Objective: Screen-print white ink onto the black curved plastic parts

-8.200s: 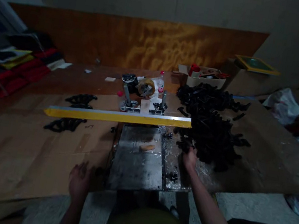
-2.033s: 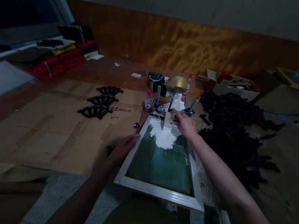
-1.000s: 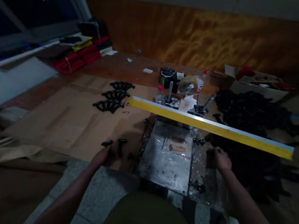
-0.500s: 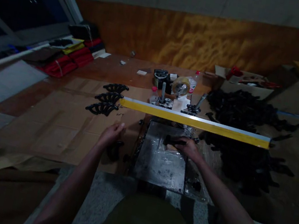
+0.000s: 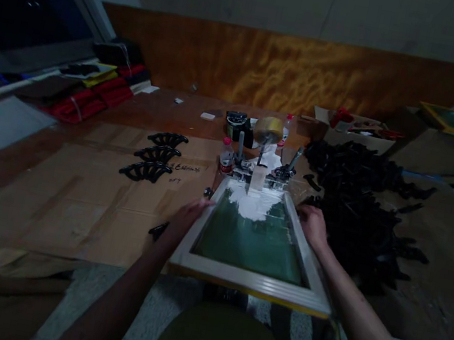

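Observation:
A framed green screen (image 5: pixel 253 245) lies lowered in front of me, with a white patch of paste (image 5: pixel 251 202) near its far end. On its left edge rests my left hand (image 5: pixel 192 211), the fingers close together at the frame. My right hand (image 5: pixel 313 225) is beside the frame's right edge, fingers bent; whether it holds anything is hidden. A pale block (image 5: pixel 257 180) stands at the far end of the screen, by the clamps (image 5: pixel 286 171). The metal plate is covered by the frame.
Black curved parts (image 5: pixel 145 170) lie in rows on cardboard (image 5: pixel 94 199) at left. A big heap of black parts (image 5: pixel 359 217) sits at right. Behind are a bottle (image 5: pixel 226 157), a tape roll (image 5: pixel 269 129) and a box (image 5: pixel 357 141) with red items.
The frame, earlier raised edge-on, has swung down over the metal plate. Both hands have moved to its sides. The black part earlier in my right hand is no longer visible there.

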The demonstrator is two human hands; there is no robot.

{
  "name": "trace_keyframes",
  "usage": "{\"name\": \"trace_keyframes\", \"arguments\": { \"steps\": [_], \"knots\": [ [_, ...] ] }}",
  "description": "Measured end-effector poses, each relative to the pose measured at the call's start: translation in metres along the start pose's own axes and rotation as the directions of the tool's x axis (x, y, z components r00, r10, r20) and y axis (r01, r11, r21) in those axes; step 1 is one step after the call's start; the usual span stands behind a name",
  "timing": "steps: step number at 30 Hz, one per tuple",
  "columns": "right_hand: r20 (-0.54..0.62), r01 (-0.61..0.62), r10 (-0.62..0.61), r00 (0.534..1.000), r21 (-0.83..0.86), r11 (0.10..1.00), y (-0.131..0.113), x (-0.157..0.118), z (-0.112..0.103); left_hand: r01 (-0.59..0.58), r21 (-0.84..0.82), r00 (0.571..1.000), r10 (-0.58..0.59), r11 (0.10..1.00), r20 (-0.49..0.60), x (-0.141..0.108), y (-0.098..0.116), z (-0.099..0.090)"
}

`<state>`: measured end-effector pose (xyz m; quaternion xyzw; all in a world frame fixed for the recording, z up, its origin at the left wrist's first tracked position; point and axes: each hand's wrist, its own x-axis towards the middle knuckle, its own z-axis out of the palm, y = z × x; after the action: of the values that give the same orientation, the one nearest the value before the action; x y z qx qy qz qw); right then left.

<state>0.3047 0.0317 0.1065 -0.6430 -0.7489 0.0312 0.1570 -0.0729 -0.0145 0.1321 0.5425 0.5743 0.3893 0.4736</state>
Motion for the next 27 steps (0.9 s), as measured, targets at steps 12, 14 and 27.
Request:
{"name": "trace_keyframes", "arguments": {
  "steps": [12, 14, 27],
  "knots": [
    [0.197, 0.257, -0.220, 0.955, -0.189, 0.948, -0.116, 0.079, 0.007, 0.125, -0.087, 0.992, -0.124, 0.988, 0.020, -0.005, -0.089, 0.041],
    [0.319, 0.259, -0.202, 0.926, -0.146, 0.955, -0.111, 0.074, 0.005, 0.126, -0.085, 0.992, -0.124, 0.988, 0.023, -0.005, -0.093, 0.041],
    [0.270, 0.427, -0.383, 0.883, -0.125, 0.896, -0.100, 0.014, 0.028, 0.110, -0.145, 0.994, -0.106, 0.983, 0.041, -0.001, -0.119, 0.044]
  ]
}}
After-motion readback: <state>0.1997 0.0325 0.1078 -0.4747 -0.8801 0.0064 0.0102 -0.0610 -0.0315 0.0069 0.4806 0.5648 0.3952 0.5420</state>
